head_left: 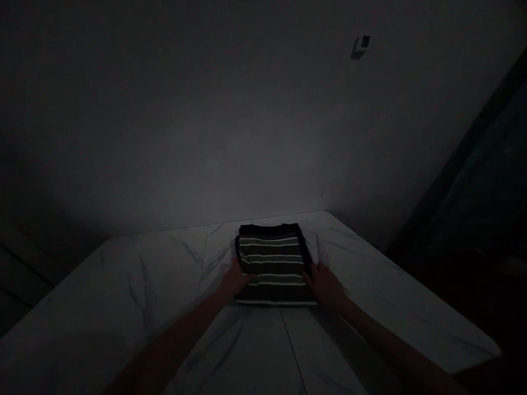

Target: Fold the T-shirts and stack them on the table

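Observation:
A folded shirt (272,267), dark with pale and grey-green stripes, lies flat on the white marble-patterned table (164,280). Black cloth (269,229) shows along its far edge and at its sides; whether that is part of the shirt or a separate garment I cannot tell. My left hand (236,280) grips the shirt's left edge, thumb on top and fingers mostly hidden at the side. At the right edge, my right hand (325,282) holds on in the same way, its thumb over the stripes and its fingers along the black border.
Behind the table rises a plain grey wall (247,137), with a small white box (362,44) mounted high on the right. The room is very dim. A dark greenish surface (489,164) is at the far right, beyond the table's slanting right edge.

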{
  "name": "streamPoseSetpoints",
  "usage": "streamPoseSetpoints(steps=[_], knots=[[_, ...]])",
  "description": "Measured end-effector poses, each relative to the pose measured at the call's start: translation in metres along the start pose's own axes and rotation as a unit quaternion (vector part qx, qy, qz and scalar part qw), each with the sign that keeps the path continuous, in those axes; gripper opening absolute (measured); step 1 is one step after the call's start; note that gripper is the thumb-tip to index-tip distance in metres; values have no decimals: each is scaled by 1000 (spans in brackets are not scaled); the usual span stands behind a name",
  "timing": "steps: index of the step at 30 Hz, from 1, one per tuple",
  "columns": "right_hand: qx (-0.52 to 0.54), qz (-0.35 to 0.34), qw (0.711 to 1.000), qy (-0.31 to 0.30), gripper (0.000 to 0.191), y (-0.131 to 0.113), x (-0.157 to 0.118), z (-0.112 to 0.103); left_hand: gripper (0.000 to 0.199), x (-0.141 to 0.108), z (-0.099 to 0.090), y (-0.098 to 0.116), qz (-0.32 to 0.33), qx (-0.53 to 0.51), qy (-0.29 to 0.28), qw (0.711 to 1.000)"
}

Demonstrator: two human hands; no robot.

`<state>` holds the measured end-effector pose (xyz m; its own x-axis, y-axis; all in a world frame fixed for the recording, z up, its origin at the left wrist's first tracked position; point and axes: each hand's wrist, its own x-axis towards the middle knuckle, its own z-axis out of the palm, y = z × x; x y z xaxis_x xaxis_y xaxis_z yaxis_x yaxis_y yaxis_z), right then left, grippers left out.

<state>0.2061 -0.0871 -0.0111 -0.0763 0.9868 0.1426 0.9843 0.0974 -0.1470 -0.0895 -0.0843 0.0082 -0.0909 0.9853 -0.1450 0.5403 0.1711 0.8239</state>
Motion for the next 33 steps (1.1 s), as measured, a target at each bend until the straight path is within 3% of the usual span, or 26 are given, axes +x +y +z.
streamPoseSetpoints(steps=[4,7,10,13,17,21,23,27,30,33], knots=[[103,-95,990,-27,37,-74,-72,9,74,-86,-78,-71,-13,3,28,1000],[189,-126,972,-58,41,-118,-122,17,74,-153,-122,-115,-64,-20,51,996],[230,-125,963,-68,40,-146,-155,20,74,-199,-142,-142,-95,-47,68,992],[235,-127,959,-91,36,-154,-160,12,77,-220,-148,-146,-107,-37,73,991],[208,-144,956,-150,27,-150,-126,-18,68,-211,-159,-124,-76,57,74,993],[262,-162,947,-88,18,-163,-74,-46,53,-167,-178,-111,50,148,183,971],[280,-165,944,-58,19,-176,-54,-50,47,-142,-185,-111,79,153,195,965],[272,-186,943,-55,23,-197,-34,-40,45,-113,-188,-110,62,157,162,972],[282,-192,939,-48,32,-202,-30,-24,47,-112,-185,-104,47,161,144,975],[294,-187,937,-25,40,-199,-28,-12,34,-120,-183,-97,53,165,120,978]])
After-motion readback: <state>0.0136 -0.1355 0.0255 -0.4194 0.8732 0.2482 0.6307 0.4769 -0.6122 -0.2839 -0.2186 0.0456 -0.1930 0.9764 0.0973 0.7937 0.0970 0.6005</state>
